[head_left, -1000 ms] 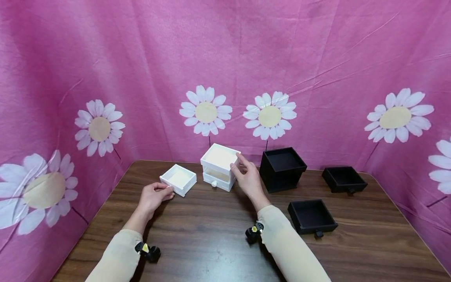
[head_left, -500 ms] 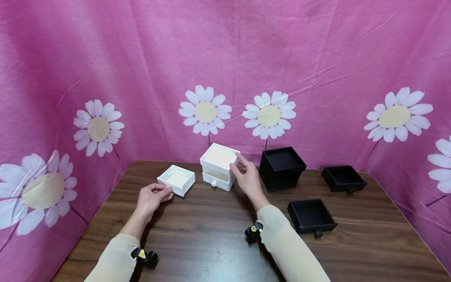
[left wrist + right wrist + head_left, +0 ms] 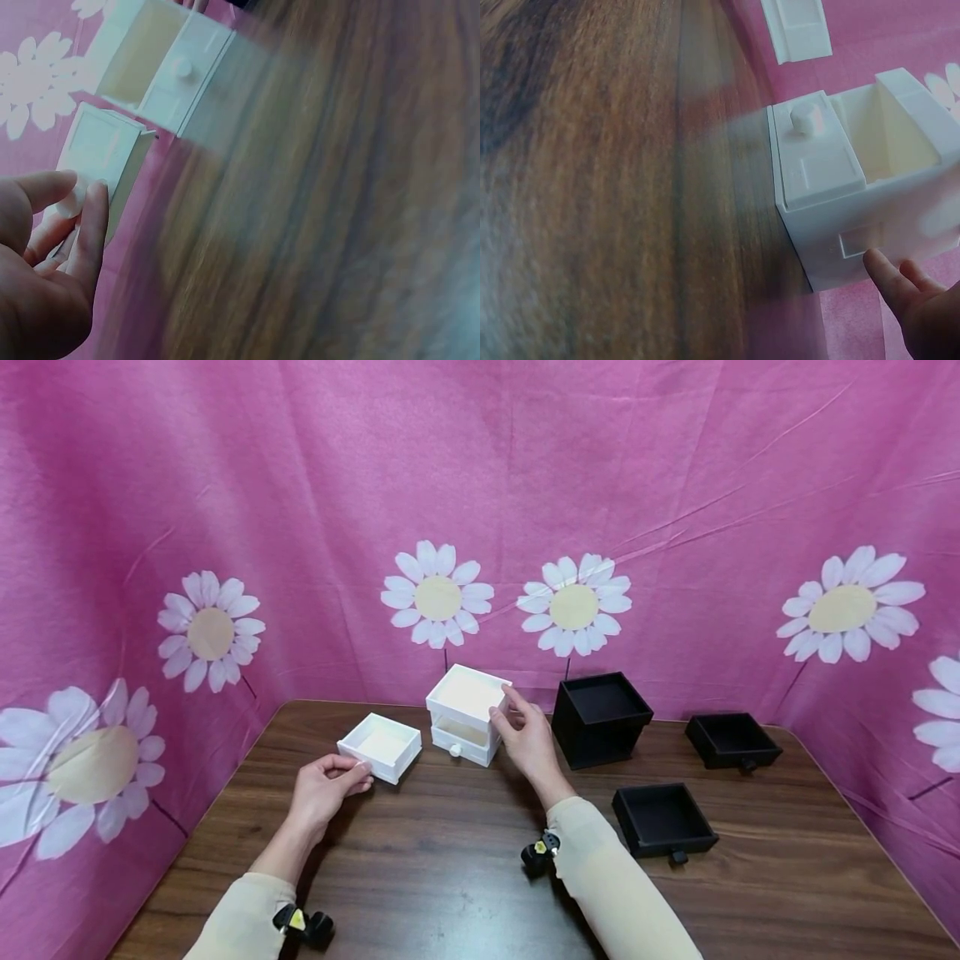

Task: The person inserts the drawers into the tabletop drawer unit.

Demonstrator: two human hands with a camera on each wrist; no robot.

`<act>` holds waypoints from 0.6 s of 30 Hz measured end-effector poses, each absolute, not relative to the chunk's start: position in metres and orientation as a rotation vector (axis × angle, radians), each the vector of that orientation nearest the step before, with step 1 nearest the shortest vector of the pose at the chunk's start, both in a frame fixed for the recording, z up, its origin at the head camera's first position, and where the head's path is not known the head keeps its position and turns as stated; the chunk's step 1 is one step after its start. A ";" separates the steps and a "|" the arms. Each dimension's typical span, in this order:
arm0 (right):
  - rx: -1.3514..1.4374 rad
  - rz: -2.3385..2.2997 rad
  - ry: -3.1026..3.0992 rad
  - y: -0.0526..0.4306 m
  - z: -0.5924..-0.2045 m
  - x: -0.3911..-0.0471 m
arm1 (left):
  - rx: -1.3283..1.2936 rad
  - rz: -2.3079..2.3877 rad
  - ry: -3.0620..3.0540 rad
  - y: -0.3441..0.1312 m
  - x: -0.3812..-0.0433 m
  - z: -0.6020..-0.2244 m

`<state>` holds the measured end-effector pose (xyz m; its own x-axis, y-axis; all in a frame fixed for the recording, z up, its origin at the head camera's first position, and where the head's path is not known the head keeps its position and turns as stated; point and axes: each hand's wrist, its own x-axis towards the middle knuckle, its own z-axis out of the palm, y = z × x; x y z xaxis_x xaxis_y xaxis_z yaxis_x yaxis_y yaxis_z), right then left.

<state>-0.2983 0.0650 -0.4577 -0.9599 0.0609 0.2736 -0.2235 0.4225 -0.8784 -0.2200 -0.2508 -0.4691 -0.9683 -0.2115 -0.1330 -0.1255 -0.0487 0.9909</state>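
A small white drawer (image 3: pixel 381 747) is to the left of a white mini drawer cabinet (image 3: pixel 468 693) in the head view. My left hand (image 3: pixel 321 792) pinches the drawer's round knob (image 3: pixel 71 202) between thumb and fingers, and its front faces me in the left wrist view. Whether the drawer touches the table I cannot tell. The cabinet's upper slot is vacant, while a lower drawer (image 3: pixel 817 157) with a round knob fills the bottom one. My right hand (image 3: pixel 531 742) rests nearly straight fingers against the cabinet's right side, near a small rectangular recess (image 3: pixel 860 241).
A black cabinet (image 3: pixel 600 727) with an open front stands to the right of the white one. Two black drawers lie apart on the wooden table (image 3: pixel 450 877): one drawer (image 3: pixel 733 743) at the back right, another drawer (image 3: pixel 666 822) nearer. A pink flowered cloth (image 3: pixel 480 460) hangs behind.
The white drawer in my left hand has shifted slightly left, then back right and a little nearer me, turning a bit. My right hand and the white cabinet stay in place.
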 end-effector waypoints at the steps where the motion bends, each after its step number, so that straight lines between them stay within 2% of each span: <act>1: 0.140 1.550 -2.416 0.065 -0.458 -0.298 | 0.369 -2.202 -2.120 -0.250 -0.218 -0.469; 18: 0.145 1.557 -2.403 0.064 -0.459 -0.299 | 0.318 -2.227 -2.084 -0.228 -0.205 -0.466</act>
<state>-0.2987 0.0643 -0.4595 -0.9575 0.0644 0.2813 -0.2304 0.4162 -0.8796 -0.2050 -0.2283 -0.4663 -0.9757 -0.1952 -0.0997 -0.0866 -0.0746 0.9934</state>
